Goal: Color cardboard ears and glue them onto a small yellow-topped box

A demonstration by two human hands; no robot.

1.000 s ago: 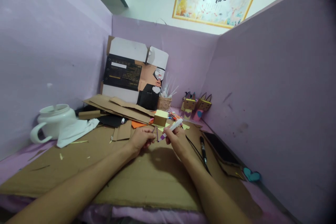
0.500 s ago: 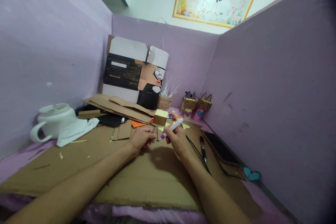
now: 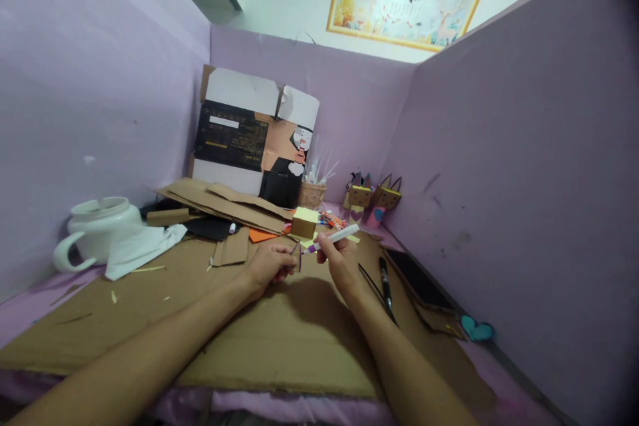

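My right hand [image 3: 340,262] grips a white marker [image 3: 340,235] with a purple tip end pointing left. Between the fingers of my left hand [image 3: 272,265] is a small cardboard triangle [image 3: 297,258] with purple edges. The marker's tip is at the upper right edge of that triangle; whether it touches I cannot tell. Both hands are above a large cardboard sheet [image 3: 239,353]. Just behind them stands a small cardboard box [image 3: 304,222] with a pale yellow top.
A white pot [image 3: 107,229] and a white cloth [image 3: 144,251] sit at left. Cardboard pieces [image 3: 229,206] and an upright flattened carton [image 3: 244,140] are behind. To the right lie a black pen [image 3: 385,279], a dark phone-like slab [image 3: 422,279] and a blue heart [image 3: 477,329]. Cat-eared cardboard figures [image 3: 387,196] stand behind.
My right hand has shifted slightly up and right. The marker lies flatter, and its tip has moved from the triangle's lower corner up along its right edge. My left hand stays nearly still.
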